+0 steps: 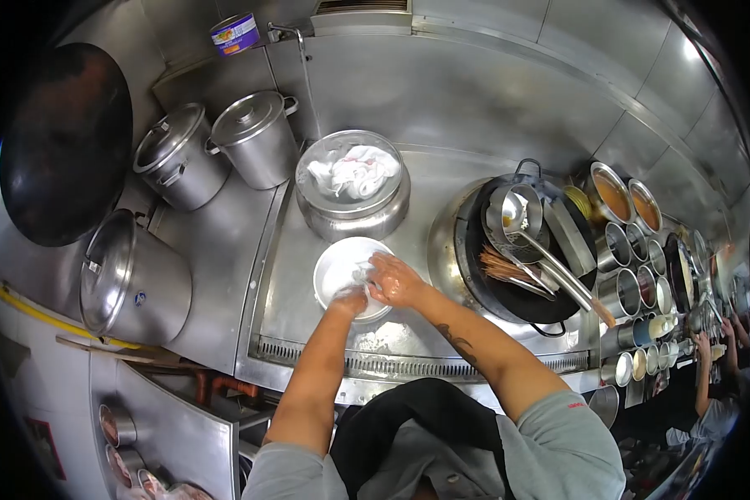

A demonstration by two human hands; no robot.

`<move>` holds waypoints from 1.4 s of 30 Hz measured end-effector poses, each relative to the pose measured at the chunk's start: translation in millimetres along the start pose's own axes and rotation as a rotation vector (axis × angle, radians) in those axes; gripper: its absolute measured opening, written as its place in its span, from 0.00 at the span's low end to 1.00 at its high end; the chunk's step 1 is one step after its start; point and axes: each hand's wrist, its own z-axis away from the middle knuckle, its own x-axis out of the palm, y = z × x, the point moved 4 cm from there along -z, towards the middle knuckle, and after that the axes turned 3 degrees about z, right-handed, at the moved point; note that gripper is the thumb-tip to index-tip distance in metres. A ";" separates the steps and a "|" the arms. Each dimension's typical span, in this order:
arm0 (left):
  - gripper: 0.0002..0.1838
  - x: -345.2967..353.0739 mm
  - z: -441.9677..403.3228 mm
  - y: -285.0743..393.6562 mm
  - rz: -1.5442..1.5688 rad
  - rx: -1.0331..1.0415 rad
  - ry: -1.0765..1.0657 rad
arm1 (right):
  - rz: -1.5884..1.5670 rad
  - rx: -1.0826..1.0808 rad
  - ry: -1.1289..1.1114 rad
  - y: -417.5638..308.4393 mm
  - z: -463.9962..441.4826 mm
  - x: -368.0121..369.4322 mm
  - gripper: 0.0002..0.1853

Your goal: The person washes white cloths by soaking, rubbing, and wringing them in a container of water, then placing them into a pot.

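A white bowl (319, 279) sits on the steel counter in front of me, with pale, wet-looking white material inside that I cannot make out clearly. Over its near side is my left hand (352, 299), its fingers pointing down into the bowl and mostly hidden. My right hand (397, 281) is at the bowl's right side, wet, with its fingers curled inward close to the left hand. Whatever the curled fingers hold is hidden. Just behind the bowl stands a wide steel pot (350, 218) whose top carries a crumpled white cloth (365, 172).
To the right, a black wok (558, 311) holds a ladle (514, 212), a strainer and a bamboo brush (504, 268). Lidded steel pots (254, 142) stand left. A thin faucet pipe (307, 83) rises behind. Sauce containers (612, 196) line the right, where other people work.
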 end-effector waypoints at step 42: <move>0.17 -256.1 80.1 104.1 2.058 -0.058 0.182 | -0.821 0.138 0.131 -16.4 -40.3 -27.9 0.35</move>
